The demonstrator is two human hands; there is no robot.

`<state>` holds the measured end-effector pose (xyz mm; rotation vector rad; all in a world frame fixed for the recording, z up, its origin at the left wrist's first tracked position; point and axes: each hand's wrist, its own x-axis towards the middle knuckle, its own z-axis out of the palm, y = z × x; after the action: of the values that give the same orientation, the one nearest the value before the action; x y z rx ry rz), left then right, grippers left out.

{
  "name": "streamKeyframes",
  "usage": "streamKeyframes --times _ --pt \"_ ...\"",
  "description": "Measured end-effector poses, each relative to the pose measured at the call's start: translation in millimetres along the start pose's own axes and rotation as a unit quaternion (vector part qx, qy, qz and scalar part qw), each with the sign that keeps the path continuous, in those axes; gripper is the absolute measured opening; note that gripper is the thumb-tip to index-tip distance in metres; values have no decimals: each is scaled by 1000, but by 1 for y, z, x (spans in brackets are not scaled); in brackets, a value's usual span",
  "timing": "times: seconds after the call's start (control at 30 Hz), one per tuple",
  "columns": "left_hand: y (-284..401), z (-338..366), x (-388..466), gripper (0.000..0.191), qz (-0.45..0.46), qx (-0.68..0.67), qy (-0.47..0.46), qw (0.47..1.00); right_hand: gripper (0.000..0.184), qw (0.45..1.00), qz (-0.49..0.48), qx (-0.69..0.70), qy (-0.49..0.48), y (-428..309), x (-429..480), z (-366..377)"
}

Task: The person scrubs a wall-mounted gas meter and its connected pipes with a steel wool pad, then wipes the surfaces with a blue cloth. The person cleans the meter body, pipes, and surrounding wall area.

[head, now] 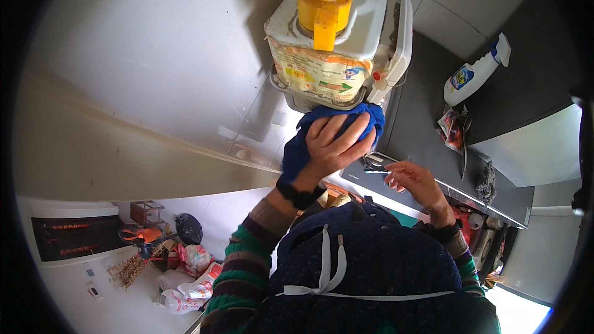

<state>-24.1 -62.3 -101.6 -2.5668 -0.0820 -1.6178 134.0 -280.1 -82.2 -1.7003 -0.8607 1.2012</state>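
Observation:
My left hand (pixel 334 141) presses a bunched blue cloth (pixel 297 148) to the lower edge of a wall-mounted gas meter (pixel 371 28). A yellow valve handle (pixel 326 25) sits on the meter's pipe, and a worn printed label (pixel 320 74) covers the meter's near face. Grime shows along the meter's edges and down its white side part (pixel 401 37). Lower and to the right, my right hand (pixel 413 183) hangs over the dark counter (pixel 413 125) with loosely bent fingers and nothing visible in them. Close to its fingertips lies a thin white-and-blue item (pixel 377 171).
On the counter stand a white spray bottle (pixel 475 74), small food packets (pixel 451 130), a long-handled utensil (pixel 465 148) and a grey scouring pad (pixel 486 183). A white cabinet panel (pixel 139 167) juts out at left. Plastic bags (pixel 190 287) and a black pan (pixel 189 228) are beyond it.

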Motion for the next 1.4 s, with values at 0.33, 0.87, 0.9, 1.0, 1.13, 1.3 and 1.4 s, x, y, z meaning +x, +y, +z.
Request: streamKeyframes --times 0.33,0.87,0.9,1.0,1.13,1.3,1.4 --pt "-37 -34 -44 31 -108 -54 -94 988 27 995 58 8 81 55 -33 -13" --pt "-36 -42 -30 52 -565 -174 5 807 28 996 12 -83 -2 16 -18 -25" --pt "-28 -56 -26 48 -567 -175 25 805 28 996 12 -89 1 13 -18 -26" --pt "-14 -67 -5 42 -512 -270 182 795 29 996 0 -85 -15 8 -13 -23" --pt "-22 -25 27 53 -339 -142 137 920 29 993 -14 -113 -32 11 -12 -16" --pt "-24 -36 22 47 -293 -101 98 946 29 995 8 -94 -24 16 -26 -21" --pt "-27 -74 14 53 -281 -123 -2 952 27 996 17 -87 5 16 -32 -25"
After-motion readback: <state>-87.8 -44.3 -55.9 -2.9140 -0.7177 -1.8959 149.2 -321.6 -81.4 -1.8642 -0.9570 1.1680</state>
